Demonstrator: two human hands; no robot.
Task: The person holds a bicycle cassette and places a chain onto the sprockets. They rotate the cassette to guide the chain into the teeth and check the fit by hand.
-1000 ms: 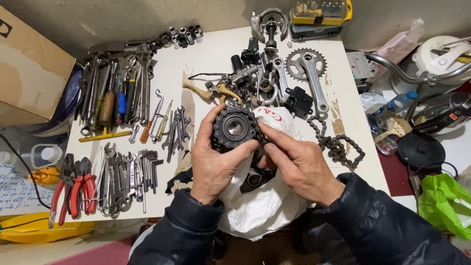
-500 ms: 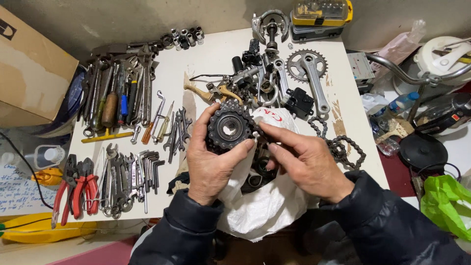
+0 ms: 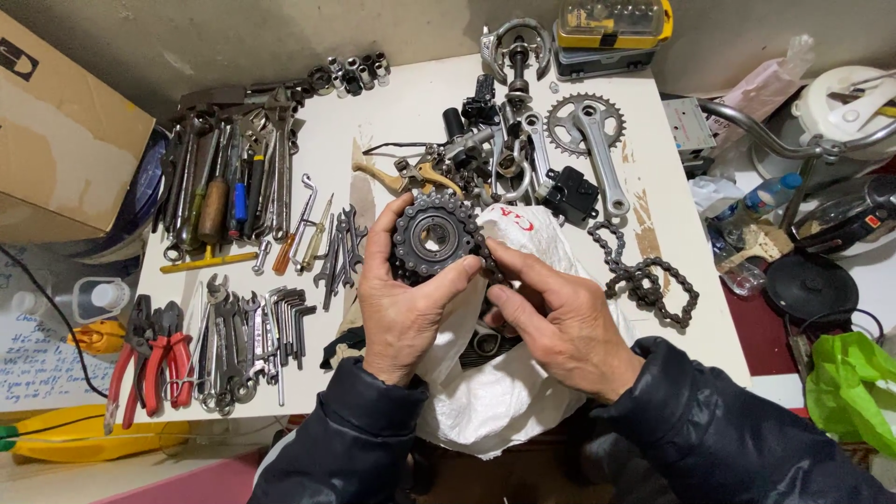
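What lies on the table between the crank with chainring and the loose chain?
Seen from the head view, a small black boxy part lies between the crank with chainring and the chain.
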